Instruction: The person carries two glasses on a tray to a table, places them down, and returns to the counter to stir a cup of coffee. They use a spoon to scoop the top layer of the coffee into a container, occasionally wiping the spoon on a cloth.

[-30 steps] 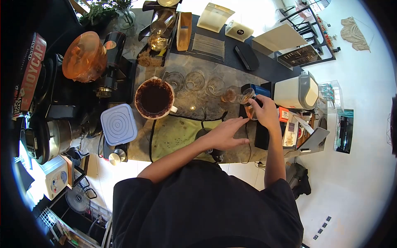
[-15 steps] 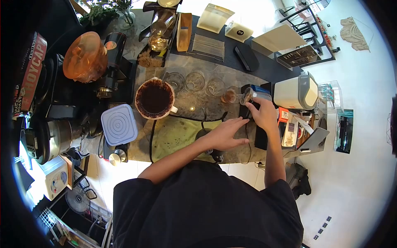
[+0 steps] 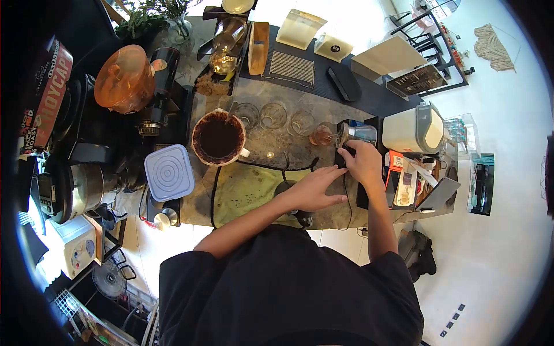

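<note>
From my remote seat I see my right hand (image 3: 363, 164) clamped on a glass server (image 3: 353, 134), tipped toward a small glass of amber liquid (image 3: 321, 136) near the worktop's (image 3: 271, 151) right end. My left hand (image 3: 311, 187) lies open and flat, fingers together, at the front edge beside a green cloth (image 3: 245, 187). Three empty glasses (image 3: 272, 115) line the middle, and a coffee-filled dripper (image 3: 218, 138) stands toward the left end.

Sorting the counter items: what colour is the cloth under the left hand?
Yellow-green cloth, stained; the head view shows it best.
</note>
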`<state>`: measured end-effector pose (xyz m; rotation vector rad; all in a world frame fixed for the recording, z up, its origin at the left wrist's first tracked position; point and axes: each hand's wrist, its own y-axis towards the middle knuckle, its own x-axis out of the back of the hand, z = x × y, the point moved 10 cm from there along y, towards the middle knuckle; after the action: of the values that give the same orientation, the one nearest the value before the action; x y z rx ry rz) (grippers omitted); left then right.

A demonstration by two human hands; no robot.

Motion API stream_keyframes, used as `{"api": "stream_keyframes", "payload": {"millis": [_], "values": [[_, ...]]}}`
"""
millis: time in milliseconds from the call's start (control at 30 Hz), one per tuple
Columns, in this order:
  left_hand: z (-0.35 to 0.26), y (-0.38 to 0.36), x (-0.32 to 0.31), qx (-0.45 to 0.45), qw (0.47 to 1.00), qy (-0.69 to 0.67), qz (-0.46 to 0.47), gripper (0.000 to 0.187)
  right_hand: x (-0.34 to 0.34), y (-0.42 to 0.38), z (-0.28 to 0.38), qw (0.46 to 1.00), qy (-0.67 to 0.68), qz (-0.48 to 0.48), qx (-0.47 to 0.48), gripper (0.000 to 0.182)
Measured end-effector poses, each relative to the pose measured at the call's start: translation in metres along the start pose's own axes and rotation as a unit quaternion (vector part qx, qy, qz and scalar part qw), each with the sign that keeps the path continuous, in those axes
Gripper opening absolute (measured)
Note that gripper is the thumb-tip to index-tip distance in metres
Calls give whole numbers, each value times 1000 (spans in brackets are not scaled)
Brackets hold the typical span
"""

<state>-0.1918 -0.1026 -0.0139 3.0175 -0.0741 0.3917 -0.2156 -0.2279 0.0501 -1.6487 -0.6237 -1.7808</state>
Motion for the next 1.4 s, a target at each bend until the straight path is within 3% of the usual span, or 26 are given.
{"api": "stream_keyframes", "payload": {"millis": [533, 733, 833, 1000, 1067, 1133, 1200, 1267, 1333, 1400], "values": [[-18, -33, 21, 9, 998, -21, -50, 74, -5, -13, 5, 995, -13, -72, 60, 22], [-29, -80, 66, 23, 981, -92, -168, 46, -5, -21, 9, 990, -9, -110, 85, 18], [-11, -108, 83, 46, 958, -153, -236, 25, -4, -25, 11, 988, -5, -127, 91, 18], [27, -158, 86, 74, 941, -186, -272, 17, 1, -29, 2, 981, 43, -174, 71, 20], [51, -177, 78, 143, 923, -223, -278, 18, 6, -31, -2, 976, 90, -189, 53, 21], [60, -186, 71, 154, 921, -228, -276, 19, 4, -31, -9, 969, 138, -201, 35, 22], [63, -192, 68, 167, 917, -235, -275, 19, 4, -33, -31, 920, 297, -255, 12, 25], [55, -193, 68, 156, 921, -218, -282, 21, 2, -39, -35, 910, 334, -245, 4, 25], [39, -192, 75, 142, 929, -177, -293, 23, -5, -51, -40, 804, 551, -221, -28, 24], [21, -194, 82, 122, 931, -121, -322, 27, -10, -64, -26, 748, 642, -166, -19, 21]]}}
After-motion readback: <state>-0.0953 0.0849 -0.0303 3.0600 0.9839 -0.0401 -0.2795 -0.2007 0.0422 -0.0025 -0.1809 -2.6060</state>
